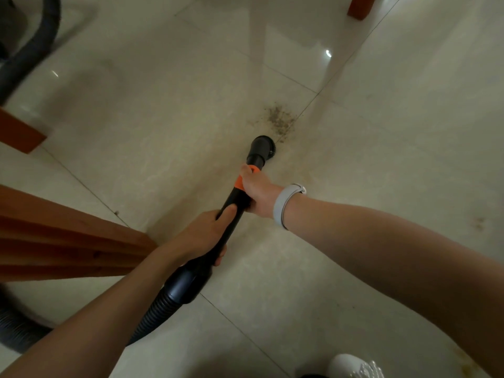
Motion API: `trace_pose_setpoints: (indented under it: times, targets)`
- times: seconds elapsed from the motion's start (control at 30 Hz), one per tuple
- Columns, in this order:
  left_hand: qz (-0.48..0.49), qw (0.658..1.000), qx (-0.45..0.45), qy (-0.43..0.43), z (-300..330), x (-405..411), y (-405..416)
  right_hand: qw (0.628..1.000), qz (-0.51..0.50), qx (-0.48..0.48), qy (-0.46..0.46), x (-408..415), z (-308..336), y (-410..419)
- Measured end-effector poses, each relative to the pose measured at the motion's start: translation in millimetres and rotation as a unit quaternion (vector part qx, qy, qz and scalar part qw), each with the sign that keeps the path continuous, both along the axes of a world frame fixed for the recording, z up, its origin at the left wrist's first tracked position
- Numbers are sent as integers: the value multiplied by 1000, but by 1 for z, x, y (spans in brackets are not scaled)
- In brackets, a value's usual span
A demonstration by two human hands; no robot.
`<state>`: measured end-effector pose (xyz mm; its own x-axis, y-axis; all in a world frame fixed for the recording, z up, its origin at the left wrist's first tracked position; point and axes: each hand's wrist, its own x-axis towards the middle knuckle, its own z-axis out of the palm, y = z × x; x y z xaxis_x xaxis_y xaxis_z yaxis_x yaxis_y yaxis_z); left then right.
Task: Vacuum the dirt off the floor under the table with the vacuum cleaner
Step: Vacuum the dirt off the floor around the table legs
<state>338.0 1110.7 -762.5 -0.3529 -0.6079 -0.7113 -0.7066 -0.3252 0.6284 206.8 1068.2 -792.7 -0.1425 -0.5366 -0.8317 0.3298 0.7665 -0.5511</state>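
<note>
Nearest to us, below the wand, a white shoe (351, 365) with a mesh-textured top showed at the bottom edge of the view. Our landmark was the black vacuum wand (231, 214), a smooth, rigid tube that ran up and away from us across the pale, glossy floor tiles (163, 132). At its near end a ribbed, flexible black hose (155, 315) joined a bulbous, shiny collar and curved off to the left of the wand. Our left hand (201, 236) had its grip clamped on the wand just above that collar, fingers curled beneath and the thumb laid along the top. Further up the wand, our right hand (256, 195) had its grip wrapped around the tube at an orange plastic band (239, 182); a smooth pale wristband (286, 205) circled that wrist. Left of the wand, a grooved, reddish wooden bench leg (68, 241) slanted in from the edge. At the wand's far tip, a round black brush nozzle (261, 148) met the floor close to a thin grout line. Just beyond the nozzle lay the dirt (281, 121), a loose patch of fine brownish-grey crumbs scattered on the tile. Well beyond it, another reddish wooden leg (360, 6) stood at the top edge, and far to the left of the wand a second stretch of dark hose (32, 50) curved away, blurred.
</note>
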Motion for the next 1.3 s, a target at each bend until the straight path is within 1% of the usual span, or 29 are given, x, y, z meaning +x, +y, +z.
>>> trace_pose_setpoints:
  times: [0.1,0.27,0.4,0.6,0.77,0.9,1.03,1.2,1.3]
  targets:
    - [5,1000,-1,3,-2,-9,-1,1000,-12,-4,2,-10,-1,1]
    - [-35,999,-24,-10,-6,-25,-3,999,-34,-13,-8,-25,-5,3]
    - [-46,998,-35,-10,-10,-40,-7,998,-58,-21,-15,-41,-10,0]
    - [-70,995,-64,-20,-16,-67,-18,997,-67,-35,-19,-70,-13,-7]
    - [-61,995,-74,-14,-21,-98,-33,994,-89,-45,-33,-98,-8,-20]
    - [-60,996,-71,-15,-22,-127,-43,993,-104,-50,-23,-120,-7,-30]
    - [-80,994,-66,-24,-24,-153,-42,990,-135,-51,-11,-144,-14,-31]
    - [-73,997,-12,33,-30,-159,-42,992,-115,-46,6,-155,-18,-32]
    - [-53,997,7,49,-33,-158,-41,994,-100,-48,24,-153,-18,-35]
